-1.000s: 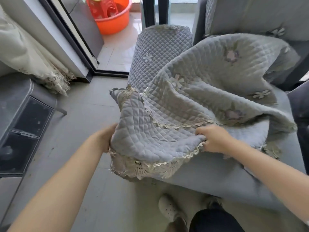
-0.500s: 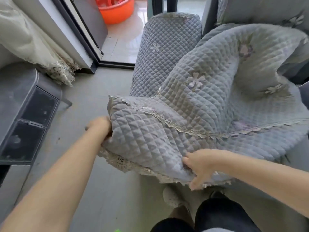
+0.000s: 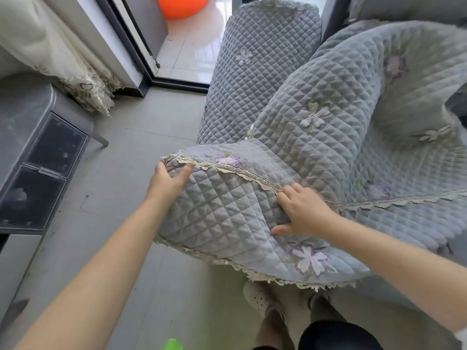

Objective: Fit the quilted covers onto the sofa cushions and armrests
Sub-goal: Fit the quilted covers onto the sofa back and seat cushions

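A grey quilted cover (image 3: 336, 152) with purple flowers and a lace edge is draped loosely over the sofa seat, its front part folded over and hanging past the seat's front. My left hand (image 3: 168, 179) grips the folded left corner by the lace trim. My right hand (image 3: 302, 212) lies on the quilted fold with fingers spread, fingertips at the lace seam. The armrest (image 3: 255, 72) behind stands wrapped in a matching quilted cover. The seat cushion under the cover is hidden.
A dark low cabinet (image 3: 38, 157) stands at the left. A lace curtain (image 3: 58, 59) hangs behind it. A sliding door frame (image 3: 141, 59) opens onto a tiled balcony with an orange tub (image 3: 182, 6). My feet in pale shoes (image 3: 257, 299) stand below the cover's edge.
The cover's front fold has been turned further over, showing a flowered corner at the bottom. My right hand moved up onto the fold and opened; my left hand shifted to the lace corner.
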